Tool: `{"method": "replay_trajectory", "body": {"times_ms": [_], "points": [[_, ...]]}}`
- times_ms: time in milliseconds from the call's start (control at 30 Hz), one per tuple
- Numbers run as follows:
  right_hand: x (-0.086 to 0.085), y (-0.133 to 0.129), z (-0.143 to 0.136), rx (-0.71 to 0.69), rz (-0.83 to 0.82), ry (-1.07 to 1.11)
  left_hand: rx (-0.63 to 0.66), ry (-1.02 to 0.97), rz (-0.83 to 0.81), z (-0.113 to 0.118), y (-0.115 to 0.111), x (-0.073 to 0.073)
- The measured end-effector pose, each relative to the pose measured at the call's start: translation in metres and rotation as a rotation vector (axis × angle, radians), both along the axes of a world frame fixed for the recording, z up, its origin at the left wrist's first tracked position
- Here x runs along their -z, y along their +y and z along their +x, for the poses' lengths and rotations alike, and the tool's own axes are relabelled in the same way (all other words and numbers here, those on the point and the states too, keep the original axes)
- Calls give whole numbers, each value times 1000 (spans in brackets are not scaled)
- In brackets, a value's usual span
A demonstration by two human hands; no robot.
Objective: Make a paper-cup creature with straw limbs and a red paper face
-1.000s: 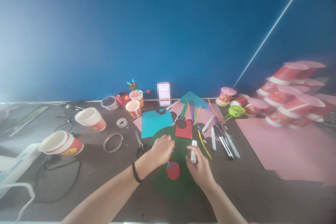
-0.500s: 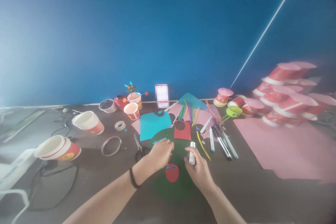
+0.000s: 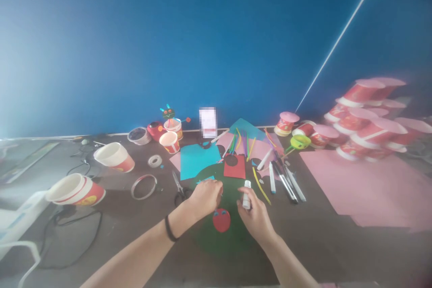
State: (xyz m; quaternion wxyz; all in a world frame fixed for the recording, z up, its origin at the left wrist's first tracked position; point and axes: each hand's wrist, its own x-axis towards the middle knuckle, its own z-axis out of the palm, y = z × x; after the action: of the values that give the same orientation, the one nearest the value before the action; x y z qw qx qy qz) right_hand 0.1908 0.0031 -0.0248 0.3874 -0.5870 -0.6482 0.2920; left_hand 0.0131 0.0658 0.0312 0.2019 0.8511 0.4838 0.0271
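My right hand is wrapped round a white glue stick, held nearly upright. To its left my left hand is closed, its fingers curled downward; whatever they may hold is hidden. Just below lies a red paper circle with two small blue pieces near its top edge. Under both hands spreads a dark green sheet of paper. Scissors rest to the left of my left hand. A red paper square with a round hole lies beyond the hands.
Blue paper, several markers and pipe cleaners lie farther back. At left stand paper cups and a tape ring. Pink sheets and stacked cups occupy the right. A blue wall rises behind.
Hardly anything differs. The whole view has shifted slightly, and both hands keep nearly the same place and grip.
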Motion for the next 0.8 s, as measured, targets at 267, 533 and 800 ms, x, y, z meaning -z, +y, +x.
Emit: {"method": "replay_trajectory", "body": {"times_ms": [267, 533, 800], "points": [[-24, 3, -11, -74, -26, 213, -24, -216, -26, -1, -8, -8], [-26, 8, -23, -95, -36, 283, -58, -345, -34, 3, -22, -16], [-34, 7, -31, 140, -101, 629, -331, -642, -216, 6, -32, -2]]}}
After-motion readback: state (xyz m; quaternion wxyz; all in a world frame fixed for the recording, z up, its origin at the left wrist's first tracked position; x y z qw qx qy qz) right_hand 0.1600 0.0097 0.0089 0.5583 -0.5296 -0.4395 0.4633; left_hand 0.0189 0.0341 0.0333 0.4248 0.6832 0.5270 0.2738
